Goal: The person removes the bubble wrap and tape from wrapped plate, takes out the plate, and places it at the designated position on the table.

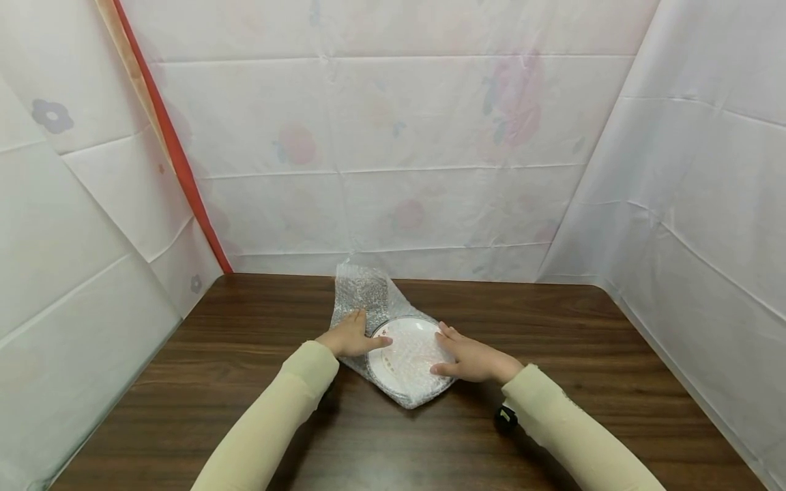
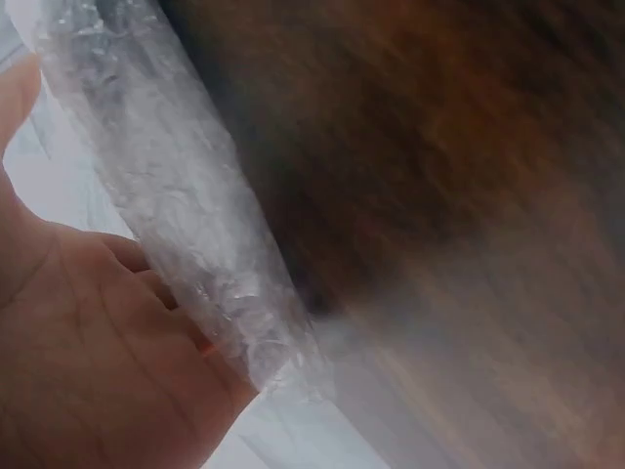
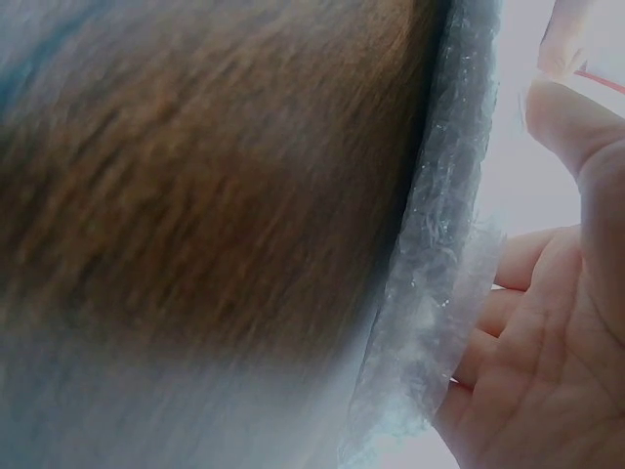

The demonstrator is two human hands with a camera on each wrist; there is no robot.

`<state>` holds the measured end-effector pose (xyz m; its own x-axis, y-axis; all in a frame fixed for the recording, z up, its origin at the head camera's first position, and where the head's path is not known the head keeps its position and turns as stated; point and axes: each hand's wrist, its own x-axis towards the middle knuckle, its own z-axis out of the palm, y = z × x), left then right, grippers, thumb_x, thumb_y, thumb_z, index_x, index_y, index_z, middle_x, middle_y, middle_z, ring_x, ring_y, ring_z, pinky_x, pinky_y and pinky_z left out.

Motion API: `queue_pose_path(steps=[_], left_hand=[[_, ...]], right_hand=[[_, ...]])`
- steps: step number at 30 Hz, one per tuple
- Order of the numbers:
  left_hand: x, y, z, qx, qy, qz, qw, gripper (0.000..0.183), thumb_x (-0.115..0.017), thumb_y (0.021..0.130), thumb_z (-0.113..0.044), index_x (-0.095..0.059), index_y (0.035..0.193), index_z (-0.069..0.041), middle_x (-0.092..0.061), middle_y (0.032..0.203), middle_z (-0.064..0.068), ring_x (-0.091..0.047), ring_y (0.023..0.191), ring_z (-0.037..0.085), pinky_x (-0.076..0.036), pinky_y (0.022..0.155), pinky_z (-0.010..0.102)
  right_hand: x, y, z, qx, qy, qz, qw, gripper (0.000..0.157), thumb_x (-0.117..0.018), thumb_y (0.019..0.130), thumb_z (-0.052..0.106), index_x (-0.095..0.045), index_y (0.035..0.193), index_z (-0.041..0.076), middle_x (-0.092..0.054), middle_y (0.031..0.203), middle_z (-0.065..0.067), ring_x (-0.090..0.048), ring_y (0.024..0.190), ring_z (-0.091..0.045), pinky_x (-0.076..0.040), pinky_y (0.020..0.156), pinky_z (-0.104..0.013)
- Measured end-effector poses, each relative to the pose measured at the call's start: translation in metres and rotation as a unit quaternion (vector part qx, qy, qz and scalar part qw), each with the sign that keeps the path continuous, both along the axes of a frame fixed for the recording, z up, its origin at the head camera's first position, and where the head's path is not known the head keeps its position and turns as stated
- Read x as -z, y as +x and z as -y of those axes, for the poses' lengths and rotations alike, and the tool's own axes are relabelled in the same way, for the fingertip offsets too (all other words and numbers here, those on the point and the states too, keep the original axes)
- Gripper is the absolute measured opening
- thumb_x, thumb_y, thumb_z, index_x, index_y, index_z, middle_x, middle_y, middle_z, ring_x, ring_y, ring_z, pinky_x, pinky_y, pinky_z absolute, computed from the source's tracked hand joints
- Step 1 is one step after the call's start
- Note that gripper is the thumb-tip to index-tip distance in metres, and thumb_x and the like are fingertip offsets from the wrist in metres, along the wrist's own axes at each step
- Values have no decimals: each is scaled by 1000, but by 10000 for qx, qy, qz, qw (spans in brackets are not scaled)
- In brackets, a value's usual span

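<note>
A white round plate point(image 1: 402, 358) with a dark rim and small printed marks lies on the table inside clear bubble wrap point(image 1: 362, 290). Part of the wrap stretches away from it to the back left. My left hand point(image 1: 353, 337) rests at the plate's left side, thumb over the edge and fingers spread on the wrap. On the right edge lies my right hand point(image 1: 471, 358), its fingers extended over the plate. Both wrist views show the wrap's bulging edge, the left one beside my palm point(image 2: 107, 342), the right one beside my fingers point(image 3: 498, 313).
The brown wooden table point(image 1: 258, 382) runs back to a pale patterned cloth wall point(image 1: 393, 136). More pale cloth hangs at both sides, with a red strip point(image 1: 178, 153) at the left corner. A small black object point(image 1: 506, 419) shows beneath the right sleeve.
</note>
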<state>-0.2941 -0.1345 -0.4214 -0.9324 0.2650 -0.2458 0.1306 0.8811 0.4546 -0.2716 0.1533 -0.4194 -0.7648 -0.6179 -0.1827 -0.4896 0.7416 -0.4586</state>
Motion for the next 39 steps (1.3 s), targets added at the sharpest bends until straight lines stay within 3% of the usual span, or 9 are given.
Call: queue_pose_path(steps=[9, 15, 21, 25, 32, 39], left_hand=[[1, -1, 2, 29, 42, 147, 9999, 107, -51, 91, -66, -8, 153, 9, -9, 162, 26, -9, 152, 39, -15, 123, 50], [-4, 0, 3, 105, 85, -359, 9993, 103, -51, 93, -62, -10, 152, 11, -11, 161, 29, -9, 150, 44, -14, 122, 54], [-15, 8, 3, 47, -81, -1014, 9948, 99, -48, 95, -63, -11, 154, 8, -11, 162, 25, -9, 151, 40, -15, 123, 52], [-20, 15, -2, 5, 3, -1284, 9917, 100, -50, 93, -63, -14, 154, 6, -14, 162, 23, -12, 151, 39, -16, 123, 52], [-19, 31, -18, 176, -167, -1598, 9869, 102, -53, 91, -65, -20, 151, 10, -21, 159, 28, -18, 149, 42, -21, 121, 52], [-12, 50, -31, 298, -421, -1355, 9894, 106, -53, 88, -69, -24, 150, 11, -22, 158, 29, -20, 148, 43, -23, 121, 51]], right_hand=[[2, -1, -1, 9, 11, 24, 10000, 84, -56, 97, 47, -21, 153, -4, -5, 164, -22, -10, 152, -37, -21, 121, -50], [2, -1, -2, 33, 34, 51, 10000, 84, -55, 97, 48, -20, 154, -3, -4, 164, -21, -9, 152, -36, -21, 121, -50], [1, -1, -1, -5, 7, 12, 10000, 84, -56, 97, 48, -21, 153, -4, -5, 164, -22, -10, 152, -37, -20, 122, -50], [0, -1, -1, 18, -19, 41, 10000, 84, -56, 97, 48, -22, 153, -4, -5, 164, -22, -11, 152, -37, -21, 121, -50], [2, -1, -2, 42, 28, 13, 10000, 85, -55, 96, 51, -21, 154, -2, -4, 164, -20, -11, 152, -36, -22, 121, -51], [2, -2, -1, 60, 0, 31, 10000, 85, -55, 96, 50, -21, 154, -1, -4, 164, -20, -11, 152, -36, -23, 120, -51]])
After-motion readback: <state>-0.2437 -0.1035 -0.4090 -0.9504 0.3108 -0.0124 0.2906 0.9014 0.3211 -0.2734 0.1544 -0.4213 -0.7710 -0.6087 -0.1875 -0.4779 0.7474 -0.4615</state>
